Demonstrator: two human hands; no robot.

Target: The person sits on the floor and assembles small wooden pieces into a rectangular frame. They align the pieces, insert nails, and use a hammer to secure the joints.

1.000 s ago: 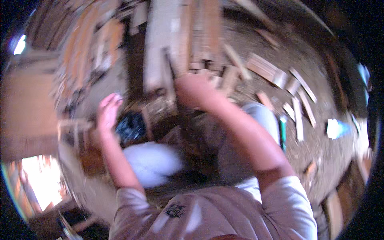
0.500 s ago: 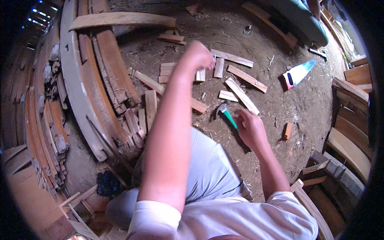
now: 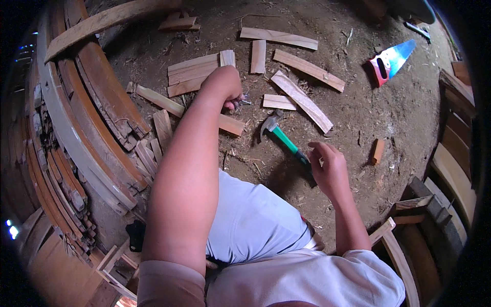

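The left hand (image 3: 223,84) apparently pinches nails (image 3: 245,102); the half-curled, seemingly empty right hand (image 3: 329,168) would need closing to grip the hammer (image 3: 286,141) at its ten o'clock.

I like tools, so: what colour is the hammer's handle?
The hammer's handle is green, with a dark lower end; best seen in the head view.

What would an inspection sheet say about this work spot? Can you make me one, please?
Surface: brown dirt floor, littered.
Things: green-handled hammer lying on the floor; small grey metal pieces.
Left hand: at the metal pieces; grip unclear.
Right hand: loosely curled at the hammer's handle end; contact unclear.
Clutter: scattered flat wood pieces, short block, saw.
Cables: nothing seen.
Surroundings: stacked planks left, boards right.
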